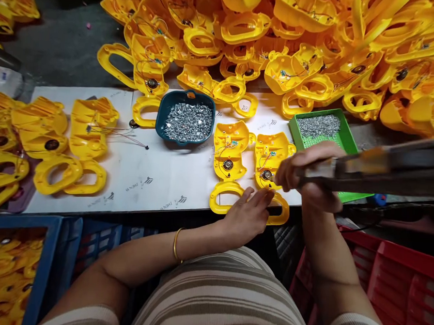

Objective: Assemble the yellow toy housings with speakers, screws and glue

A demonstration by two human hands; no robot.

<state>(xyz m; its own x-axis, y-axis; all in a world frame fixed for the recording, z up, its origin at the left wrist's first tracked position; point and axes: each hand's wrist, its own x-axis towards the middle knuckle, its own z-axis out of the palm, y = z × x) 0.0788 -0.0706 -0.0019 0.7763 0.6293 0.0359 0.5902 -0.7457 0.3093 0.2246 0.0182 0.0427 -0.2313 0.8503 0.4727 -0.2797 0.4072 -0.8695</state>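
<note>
My right hand (318,172) is wrapped round an electric screwdriver (380,164), blurred by motion, whose long dark body reaches to the right edge; its tip is hidden. Just left of that hand lies a yellow plastic shell half (269,153) with a round speaker, a small circuit board and thin wires. My left hand (246,217), fingers stretched out, rests over the handle loops of this shell and of a second yellow shell (230,148) beside it. Small metal screws (190,122) fill a dark teal basket (160,116). A green tray (349,128) holds more small metal parts.
A big heap of yellow shells (245,33) covers the back. Several more shells (93,127) line the table's left end, loose wires trailing from one. A blue crate (51,265) of yellow parts stands at lower left, a red crate (396,278) at lower right.
</note>
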